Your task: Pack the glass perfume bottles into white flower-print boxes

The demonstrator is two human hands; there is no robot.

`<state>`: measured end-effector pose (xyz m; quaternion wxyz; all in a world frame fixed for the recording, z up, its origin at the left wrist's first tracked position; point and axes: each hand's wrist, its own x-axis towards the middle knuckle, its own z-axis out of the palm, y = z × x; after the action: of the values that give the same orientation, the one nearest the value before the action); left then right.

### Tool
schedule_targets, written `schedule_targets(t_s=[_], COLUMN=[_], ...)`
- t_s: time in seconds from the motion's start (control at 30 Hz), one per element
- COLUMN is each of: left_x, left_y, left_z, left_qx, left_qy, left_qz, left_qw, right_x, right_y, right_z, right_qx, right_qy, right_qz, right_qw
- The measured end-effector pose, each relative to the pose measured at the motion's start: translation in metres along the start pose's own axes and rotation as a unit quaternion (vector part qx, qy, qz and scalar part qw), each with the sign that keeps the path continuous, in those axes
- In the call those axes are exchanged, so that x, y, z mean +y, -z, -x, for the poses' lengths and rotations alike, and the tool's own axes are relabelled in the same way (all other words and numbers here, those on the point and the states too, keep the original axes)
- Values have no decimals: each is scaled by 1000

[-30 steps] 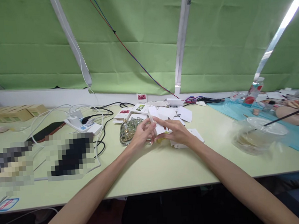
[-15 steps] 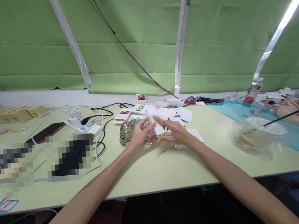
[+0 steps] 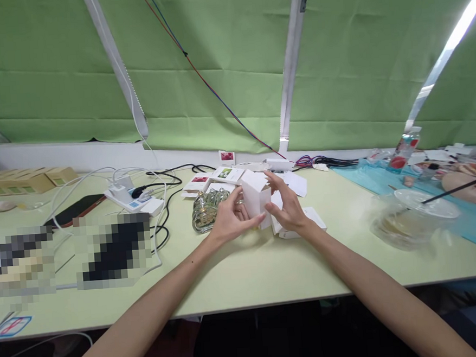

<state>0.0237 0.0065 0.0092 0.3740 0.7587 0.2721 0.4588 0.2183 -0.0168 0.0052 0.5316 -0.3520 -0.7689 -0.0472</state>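
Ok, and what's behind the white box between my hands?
Past the white box, a carton with a green picture shows beyond its left side, and white card beyond your right hand. Whatever sits directly behind the box is covered.

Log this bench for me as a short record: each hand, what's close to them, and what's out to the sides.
Left hand: holding a white box from its left side
Right hand: at the box's right side, thumb against it
Left of the hands: glass bottles
Behind the hands: white cartons with printed pictures
Far left: power strip, dark phone
Far right: clear cup, black straw
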Motion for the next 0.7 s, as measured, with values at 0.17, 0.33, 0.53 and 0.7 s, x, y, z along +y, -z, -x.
schedule_targets(t_s=[0.17, 0.33, 0.53, 0.7], left_x=[0, -1, -2, -2], left_y=[-1, -2, -1, 0], left_z=[2, 3, 4, 4], left_qx=[-14, -31, -64, -77], left_qy=[3, 12, -20, -14], left_qz=[-5, -6, -60, -58], left_qw=[1000, 999, 996, 995], right_x=[-3, -2, -5, -8], right_y=[3, 2, 1, 3], right_z=[-3, -3, -3, -4], right_qx=[6, 4, 7, -2], right_qy=[48, 64, 73, 64], right_qz=[1, -8, -15, -21], right_qw=[999, 998, 997, 998])
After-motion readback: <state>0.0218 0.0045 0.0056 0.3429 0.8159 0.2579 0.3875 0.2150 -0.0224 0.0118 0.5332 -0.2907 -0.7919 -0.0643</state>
